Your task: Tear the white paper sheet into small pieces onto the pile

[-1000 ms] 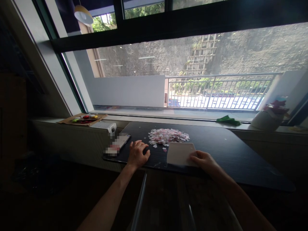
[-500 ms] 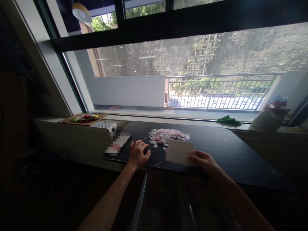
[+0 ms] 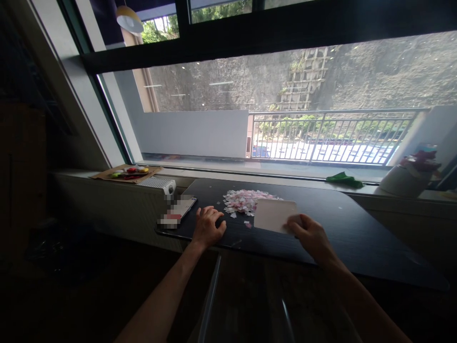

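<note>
My right hand [image 3: 311, 234] pinches the right edge of a flat pale card [image 3: 272, 215] with rounded upper corners, thumb in front. Behind the card and to its left lies a heap of small pink and white paper scraps [image 3: 242, 201] on the dark table [image 3: 360, 238]; the card hides part of the heap's right side. A few loose scraps [image 3: 247, 224] sit between the card and my left hand [image 3: 209, 226]. That hand rests near the table's front edge, its fingers bent and apart, with nothing in it.
A flat phone-like object [image 3: 185, 208], partly pixelated, lies left of my left hand. Beyond it are a white heater-like box [image 3: 160, 185] and a cardboard sheet with colourful items [image 3: 103, 175]. A green cloth [image 3: 344, 179] and a pale vase-like object [image 3: 402, 181] stand along the windowsill.
The card in my right hand has risen slightly and shifted right, uncovering more loose scraps. My left hand stays in place on the table, and the whole view has shifted a little.
</note>
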A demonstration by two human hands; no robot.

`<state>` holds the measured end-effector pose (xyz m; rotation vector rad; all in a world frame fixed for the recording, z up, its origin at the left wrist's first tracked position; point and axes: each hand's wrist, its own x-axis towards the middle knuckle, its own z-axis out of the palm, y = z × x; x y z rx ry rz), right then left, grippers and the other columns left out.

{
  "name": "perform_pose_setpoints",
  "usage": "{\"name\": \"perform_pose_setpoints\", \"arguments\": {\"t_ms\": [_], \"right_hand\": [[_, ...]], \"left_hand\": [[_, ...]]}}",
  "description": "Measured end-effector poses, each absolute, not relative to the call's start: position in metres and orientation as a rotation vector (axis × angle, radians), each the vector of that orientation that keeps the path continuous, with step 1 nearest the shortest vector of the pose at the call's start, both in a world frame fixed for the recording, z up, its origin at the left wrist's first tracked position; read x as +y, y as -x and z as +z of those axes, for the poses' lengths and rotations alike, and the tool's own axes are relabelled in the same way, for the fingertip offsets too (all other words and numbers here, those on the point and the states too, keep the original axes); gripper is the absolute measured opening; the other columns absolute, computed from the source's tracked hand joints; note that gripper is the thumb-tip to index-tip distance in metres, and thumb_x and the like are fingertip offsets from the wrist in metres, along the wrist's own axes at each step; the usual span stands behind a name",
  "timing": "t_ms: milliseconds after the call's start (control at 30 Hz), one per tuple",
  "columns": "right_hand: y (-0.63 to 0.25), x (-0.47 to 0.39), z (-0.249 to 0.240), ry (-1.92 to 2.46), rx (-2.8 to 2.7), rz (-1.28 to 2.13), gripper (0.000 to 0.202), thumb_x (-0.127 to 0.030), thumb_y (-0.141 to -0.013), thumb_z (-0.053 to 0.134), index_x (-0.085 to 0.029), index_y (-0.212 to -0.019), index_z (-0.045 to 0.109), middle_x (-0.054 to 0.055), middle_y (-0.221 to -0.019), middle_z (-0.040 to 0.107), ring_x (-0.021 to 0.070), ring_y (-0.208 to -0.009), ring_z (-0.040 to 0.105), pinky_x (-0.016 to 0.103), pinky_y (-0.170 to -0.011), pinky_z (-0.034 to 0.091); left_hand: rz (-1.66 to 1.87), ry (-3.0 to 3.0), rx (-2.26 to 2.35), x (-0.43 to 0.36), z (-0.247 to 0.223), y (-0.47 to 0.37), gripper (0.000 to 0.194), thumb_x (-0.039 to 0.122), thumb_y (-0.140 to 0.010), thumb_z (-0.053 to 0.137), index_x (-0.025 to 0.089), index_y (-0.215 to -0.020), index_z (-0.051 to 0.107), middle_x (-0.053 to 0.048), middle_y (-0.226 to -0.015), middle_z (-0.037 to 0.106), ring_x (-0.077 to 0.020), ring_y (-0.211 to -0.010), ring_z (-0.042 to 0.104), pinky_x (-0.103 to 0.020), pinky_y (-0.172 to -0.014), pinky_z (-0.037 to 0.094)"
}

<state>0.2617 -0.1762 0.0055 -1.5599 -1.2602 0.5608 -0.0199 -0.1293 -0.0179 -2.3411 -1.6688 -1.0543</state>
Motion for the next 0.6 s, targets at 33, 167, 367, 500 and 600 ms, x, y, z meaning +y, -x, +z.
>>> {"name": "perform_pose_setpoints", "arguments": {"t_ms": [33,167,367,500,600], "right_hand": [[-0.263,-0.177,0.008,1.559,-1.253,0.557,0.024,-0.037,-0.068,0.055,-0.018,-0.08,0.064,0.002,-0.067,0.065,0.0175,-0.062,0.058,0.028,-0.055,0.044],[-0.262,-0.174,0.008,1.496,-1.273,0.629,0.026,-0.04,-0.069,0.056,-0.018,-0.08,0.064,0.004,-0.07,0.066,0.0187,-0.066,0.061,0.028,-0.055,0.045],[-0.269,-0.172,0.006,1.584,-1.235,0.581,0.023,-0.036,-0.067,0.058,-0.018,-0.08,0.065,0.004,-0.071,0.067,0.0185,-0.065,0.06,0.028,-0.054,0.046],[-0.271,-0.172,0.012,1.539,-1.196,0.686,0.023,-0.035,-0.067,0.058,-0.018,-0.08,0.065,0.004,-0.074,0.068,0.0178,-0.065,0.06,0.027,-0.053,0.047],[-0.273,-0.169,0.012,1.582,-1.229,0.698,0.021,-0.034,-0.066,0.059,-0.018,-0.077,0.065,0.005,-0.073,0.067,0.0183,-0.064,0.06,0.028,-0.051,0.046]], "left_hand": [[-1.053,2.34,-1.669,-0.129,-0.018,0.02,0.019,0.026,-0.076,0.054,0.022,-0.09,0.066,-0.006,-0.096,0.068,-0.028,-0.114,0.05,-0.053,-0.106,0.023],[-1.039,2.342,-1.669,-0.13,-0.017,0.02,0.019,0.027,-0.076,0.054,0.021,-0.09,0.066,-0.006,-0.095,0.068,-0.0278,-0.114,0.05,-0.052,-0.105,0.024],[-1.056,2.33,-1.651,-0.129,-0.018,0.02,0.018,0.027,-0.076,0.054,0.023,-0.089,0.066,-0.006,-0.095,0.068,-0.0275,-0.113,0.05,-0.053,-0.105,0.024],[-1.049,2.342,-1.655,-0.129,-0.018,0.02,0.019,0.027,-0.076,0.054,0.023,-0.089,0.066,-0.006,-0.095,0.068,-0.028,-0.113,0.05,-0.053,-0.105,0.023],[-1.047,2.343,-1.668,-0.129,-0.018,0.021,0.02,0.028,-0.076,0.054,0.022,-0.09,0.066,-0.006,-0.094,0.068,-0.0284,-0.114,0.05,-0.053,-0.105,0.023]]}}
